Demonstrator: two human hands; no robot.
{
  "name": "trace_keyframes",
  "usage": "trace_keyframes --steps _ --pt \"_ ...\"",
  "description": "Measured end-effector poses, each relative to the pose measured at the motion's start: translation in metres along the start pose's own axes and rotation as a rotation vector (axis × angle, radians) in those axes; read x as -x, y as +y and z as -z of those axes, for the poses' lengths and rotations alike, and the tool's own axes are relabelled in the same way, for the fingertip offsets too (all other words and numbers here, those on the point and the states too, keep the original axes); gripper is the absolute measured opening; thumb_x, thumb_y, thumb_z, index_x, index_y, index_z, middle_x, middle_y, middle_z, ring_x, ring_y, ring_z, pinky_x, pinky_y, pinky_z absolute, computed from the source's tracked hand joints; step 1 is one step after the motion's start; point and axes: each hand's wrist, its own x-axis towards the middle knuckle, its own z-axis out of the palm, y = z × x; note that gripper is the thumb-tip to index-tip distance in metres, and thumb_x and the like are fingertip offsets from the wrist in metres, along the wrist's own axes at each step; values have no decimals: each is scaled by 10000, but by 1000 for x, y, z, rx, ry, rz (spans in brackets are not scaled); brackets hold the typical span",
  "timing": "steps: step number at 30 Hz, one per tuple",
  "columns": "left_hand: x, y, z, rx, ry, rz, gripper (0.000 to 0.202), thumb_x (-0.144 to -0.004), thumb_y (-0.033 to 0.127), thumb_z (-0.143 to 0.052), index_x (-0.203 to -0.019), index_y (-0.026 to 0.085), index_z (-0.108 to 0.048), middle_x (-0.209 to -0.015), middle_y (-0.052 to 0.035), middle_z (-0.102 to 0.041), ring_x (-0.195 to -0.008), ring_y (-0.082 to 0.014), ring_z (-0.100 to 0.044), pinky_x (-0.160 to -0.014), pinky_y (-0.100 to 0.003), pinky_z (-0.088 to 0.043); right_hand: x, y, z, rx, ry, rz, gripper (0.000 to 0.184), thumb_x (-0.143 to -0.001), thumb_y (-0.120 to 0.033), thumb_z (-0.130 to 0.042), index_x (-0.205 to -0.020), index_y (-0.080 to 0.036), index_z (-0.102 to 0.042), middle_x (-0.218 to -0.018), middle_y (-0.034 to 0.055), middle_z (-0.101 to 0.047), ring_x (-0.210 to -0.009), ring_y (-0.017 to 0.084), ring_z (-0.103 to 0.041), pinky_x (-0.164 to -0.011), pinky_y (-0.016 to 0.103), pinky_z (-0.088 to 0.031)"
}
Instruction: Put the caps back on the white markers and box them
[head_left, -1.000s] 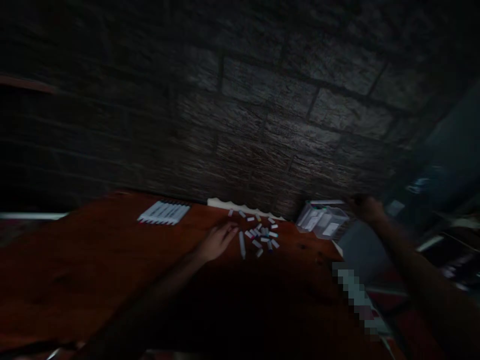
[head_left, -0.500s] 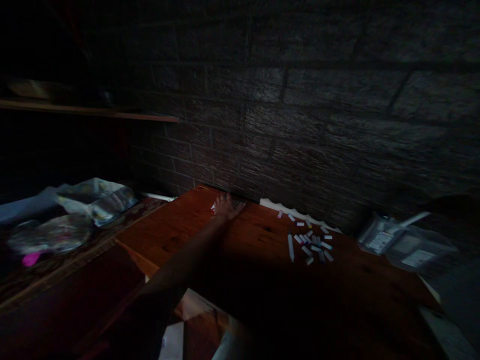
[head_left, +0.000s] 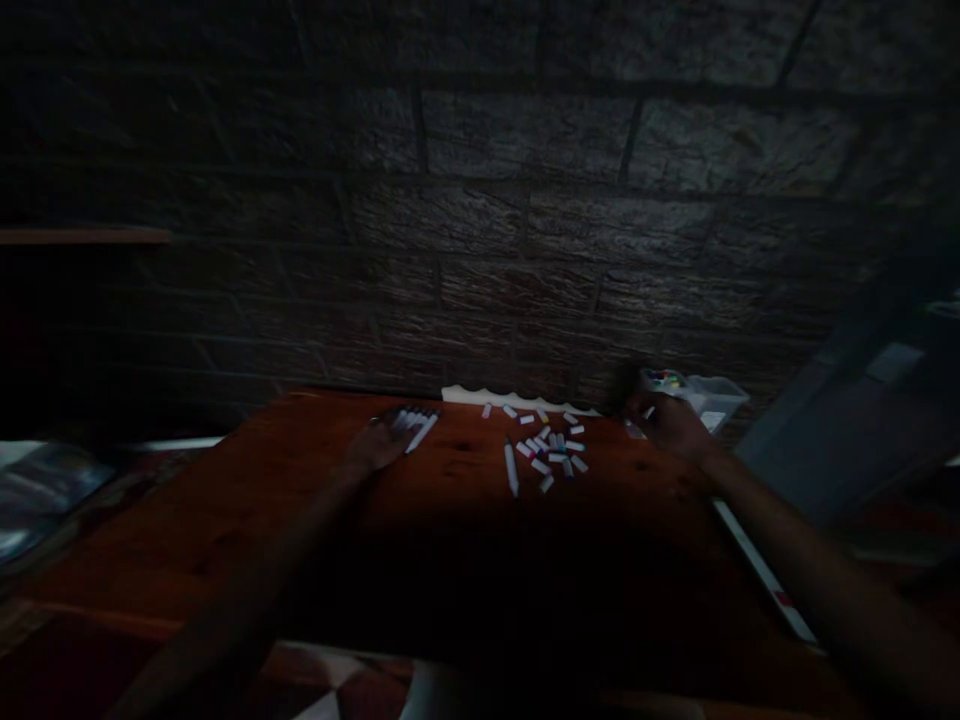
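My left hand (head_left: 377, 443) rests on the left of the table, its fingers stretched out at a row of white markers (head_left: 420, 425) lying side by side. At the back right, my right hand (head_left: 667, 422) is closed in front of a clear plastic container (head_left: 721, 393). A small pale spot shows at its fingertips, but what it grips is too dark to make out. Colourful tips (head_left: 665, 379) show inside the container. Between the hands, several short white marker caps (head_left: 541, 465) with coloured ends lie scattered. One single marker (head_left: 511, 468) lies left of them.
The wooden table (head_left: 457, 500) stands against a dark stone block wall (head_left: 480, 220). A white scalloped strip (head_left: 510, 400) runs along its back edge. Near the right edge lies a long white flat object (head_left: 761, 570). Plastic-wrapped items (head_left: 52, 485) are at far left.
The view has turned right. My right hand has come into view at the clear container. My left hand still lies by the white markers, which now show more plainly.
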Motion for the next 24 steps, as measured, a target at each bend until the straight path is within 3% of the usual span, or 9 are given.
trace_keyframes --steps 4,8,12,15,21,24 --pt "22 39 -30 -60 -110 -73 658 -875 576 -585 -1373 146 -573 -1451 -139 -572 -1372 -325 -501 -1166 -386 -365 9 -16 -62 -56 36 -26 350 -934 -374 -546 -1170 -179 -716 -1120 114 -752 -950 224 -730 -827 317 -568" --pt "32 66 -38 -77 -181 -191 521 -965 486 -460 -1356 186 -628 -1440 -103 -603 -1341 -247 -551 -1146 -307 -384 -10 -22 -98 -58 31 15 282 -926 -318 -549 -1111 -219 -738 -1183 97 -741 -1104 242 -691 -943 348 -549" --pt "32 64 -29 -104 -166 -167 472 -959 458 -461 -1249 174 -702 -1274 -119 -709 -1195 -263 -647 -1038 -318 -462 -15 -22 -112 -78 -14 26 313 -950 -295 -502 -1146 -228 -736 -1110 79 -767 -1017 224 -719 -896 324 -559" --pt "32 56 -26 -88 -164 -132 508 -921 526 -514 -1198 157 -727 -1193 -110 -741 -1093 -255 -685 -943 -294 -493 -4 -24 -117 -102 -20 51 365 -971 -338 -479 -1236 -217 -700 -1171 88 -749 -1080 233 -699 -943 343 -550" --pt "33 56 -30 0 -239 -114 454 -827 570 -625 -958 167 -789 -873 -46 -762 -799 -197 -676 -703 -258 -450 19 -32 -121 -186 99 98 370 -963 -361 -471 -1208 -204 -700 -1243 107 -710 -1128 255 -678 -1022 391 -530" --pt "32 53 -29 21 -202 -120 410 -809 547 -656 -890 167 -788 -771 -23 -726 -727 -168 -631 -662 -247 -412 24 -30 -124 -198 154 93 362 -951 -382 -486 -1162 -199 -717 -1200 115 -722 -1110 271 -682 -1003 424 -545"
